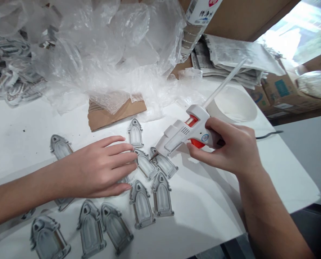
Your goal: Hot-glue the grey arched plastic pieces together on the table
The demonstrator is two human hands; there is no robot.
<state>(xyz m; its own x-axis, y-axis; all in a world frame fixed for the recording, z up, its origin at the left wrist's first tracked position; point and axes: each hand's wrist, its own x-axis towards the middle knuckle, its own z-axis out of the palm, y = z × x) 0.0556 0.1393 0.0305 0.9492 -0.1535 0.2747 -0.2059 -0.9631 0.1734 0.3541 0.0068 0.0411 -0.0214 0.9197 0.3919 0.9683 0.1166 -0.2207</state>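
My right hand [230, 147] is wrapped around the handle of a white hot glue gun [176, 135] with a red trigger. A clear glue stick [225, 82] juts out of its back end. The gun's nozzle tip is at a small grey arched window-shaped piece [147, 164]. My left hand [103, 167] lies palm down with its fingers stretched out, the fingertips at that piece's left edge. Several similar grey arched pieces surround the hands, among them one [141, 205] below, one [135, 133] above and one [90, 228] nearer me. Part of another is hidden under my left hand and forearm.
Crumpled clear plastic bags [109, 46] cover the back of the white table [203, 226]. A torn cardboard piece [117, 111] lies before them. Behind the glue gun are a white round container [233, 104], stacked newspapers [230, 54] and a clear bottle [195, 30]. Cardboard boxes [281, 90] stand at right.
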